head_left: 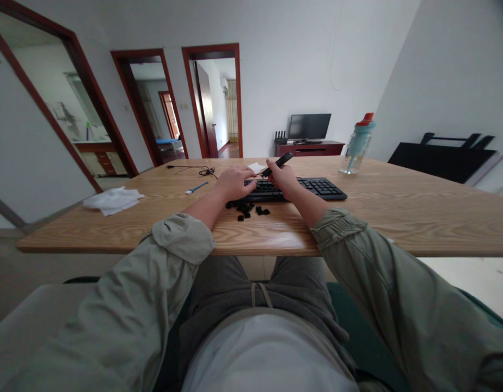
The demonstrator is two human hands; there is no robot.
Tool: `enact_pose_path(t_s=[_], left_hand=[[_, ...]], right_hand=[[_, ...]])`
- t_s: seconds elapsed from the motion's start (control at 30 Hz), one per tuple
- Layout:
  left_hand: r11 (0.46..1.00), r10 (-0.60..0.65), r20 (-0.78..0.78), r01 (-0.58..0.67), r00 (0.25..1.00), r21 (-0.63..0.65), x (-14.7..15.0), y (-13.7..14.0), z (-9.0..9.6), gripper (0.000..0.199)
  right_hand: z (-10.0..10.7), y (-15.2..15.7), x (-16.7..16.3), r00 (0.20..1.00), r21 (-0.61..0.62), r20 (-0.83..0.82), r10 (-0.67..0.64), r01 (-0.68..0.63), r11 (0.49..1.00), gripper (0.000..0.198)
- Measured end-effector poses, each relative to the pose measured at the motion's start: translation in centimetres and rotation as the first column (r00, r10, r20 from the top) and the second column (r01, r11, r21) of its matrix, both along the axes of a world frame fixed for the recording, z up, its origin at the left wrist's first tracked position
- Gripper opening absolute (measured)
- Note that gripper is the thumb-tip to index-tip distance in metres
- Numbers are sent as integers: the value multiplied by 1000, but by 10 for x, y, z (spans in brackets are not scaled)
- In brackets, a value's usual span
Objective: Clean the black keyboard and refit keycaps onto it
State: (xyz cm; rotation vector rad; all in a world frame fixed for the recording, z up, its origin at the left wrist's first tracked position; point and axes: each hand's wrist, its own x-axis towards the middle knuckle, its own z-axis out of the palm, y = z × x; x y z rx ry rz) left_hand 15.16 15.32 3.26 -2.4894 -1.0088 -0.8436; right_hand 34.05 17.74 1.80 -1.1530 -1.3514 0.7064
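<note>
A black keyboard lies on the wooden table in front of me. My left hand rests over its left end, fingers stretched out and thumb near the keys. In my right hand is a slim black tool, gripped at a slant above the middle of the keyboard; its lower tip points toward the keys, and its exact kind is unclear. Loose black keycaps are scattered along the near edge of the keyboard. My hands hide part of the keyboard's left half.
Left of my hands lie a small blue brush and a coiled black cable. White tissues sit at the table's left side, and another white piece lies behind the keyboard. A clear bottle with a red lid stands at back right.
</note>
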Motion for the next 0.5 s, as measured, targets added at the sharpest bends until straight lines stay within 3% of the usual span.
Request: enact_pose_path(t_s=[0.27, 0.5], left_hand=[[989, -147, -47, 146, 988, -25, 2, -2, 1, 28], [994, -112, 17, 112, 994, -17, 1, -2, 1, 23]], right_hand=[[0, 1, 1, 1000, 17, -2, 3, -3, 1000, 50], [0, -1, 1, 1000, 11, 23, 18, -18, 1000, 47]])
